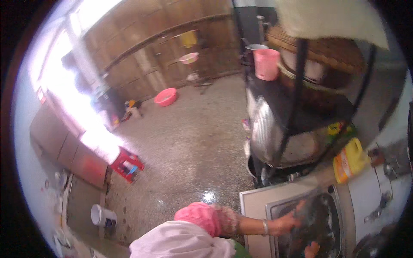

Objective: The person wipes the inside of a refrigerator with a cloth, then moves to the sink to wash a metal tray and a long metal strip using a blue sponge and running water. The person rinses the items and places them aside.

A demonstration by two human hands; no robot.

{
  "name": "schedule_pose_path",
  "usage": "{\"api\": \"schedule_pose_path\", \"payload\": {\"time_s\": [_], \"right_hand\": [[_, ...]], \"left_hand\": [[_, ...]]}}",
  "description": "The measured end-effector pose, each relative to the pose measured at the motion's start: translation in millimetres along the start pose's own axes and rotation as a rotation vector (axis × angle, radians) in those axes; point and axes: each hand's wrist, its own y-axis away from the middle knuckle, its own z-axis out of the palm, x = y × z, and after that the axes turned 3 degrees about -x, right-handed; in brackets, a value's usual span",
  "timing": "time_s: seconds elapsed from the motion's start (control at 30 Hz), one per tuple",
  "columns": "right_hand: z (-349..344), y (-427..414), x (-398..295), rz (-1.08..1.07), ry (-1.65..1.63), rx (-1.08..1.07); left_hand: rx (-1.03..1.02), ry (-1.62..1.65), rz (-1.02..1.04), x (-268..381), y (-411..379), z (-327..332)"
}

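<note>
My left hand (pixel 285 224), with a bangle at the wrist, reaches from a pink sleeve (pixel 200 217) into the metal sink (pixel 269 222). Its fingers are blurred against a greyish, shiny patch in the basin; whether they hold anything cannot be made out. Lower in the basin, part of my right hand (pixel 312 249) shows near the picture's bottom edge, its arm out of view. What it touches is unclear. Whitish streaks, perhaps foam or water, lie along the basin's far side.
A yellow plastic jug (pixel 350 161) stands at the sink's corner. Beyond the sink, a dark rack (pixel 274 103) bears a pink plastic mug (pixel 267 64), with a large metal vessel (pixel 263 129) below. On the floor are a red stool (pixel 124 166), a white bucket (pixel 103 216) and a pink basin (pixel 166 97).
</note>
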Motion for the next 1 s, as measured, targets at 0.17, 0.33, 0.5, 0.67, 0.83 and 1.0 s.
{"api": "schedule_pose_path", "payload": {"time_s": [0.17, 0.33, 0.5, 0.67, 0.83, 1.0], "right_hand": [[-149.1, 82.8, -193.5, -0.078, -0.171, 0.127], [-91.3, -9.2, -159.6, -0.134, -1.021, 0.505], [-0.6, -54.8, -43.5, 0.065, -0.706, 0.538], [55.9, 0.4, 19.9, 0.288, -0.709, 0.308], [45.3, 49.4, -5.9, 0.364, -1.317, 0.458], [-19.6, 117.6, -42.2, 0.466, -1.459, 0.456]], "left_hand": [[-0.089, 0.023, 0.010, -15.0, -9.6, -12.2], [0.045, -0.011, 0.070, -39.2, -44.4, 16.7], [0.081, -0.233, 0.158, -54.4, -46.4, 13.7], [-0.024, -0.056, -0.038, 8.8, -2.7, 23.0], [0.078, -0.208, -0.133, 65.1, -3.6, 62.0], [-0.026, -0.414, -0.082, 96.6, 32.9, 109.1]]}}
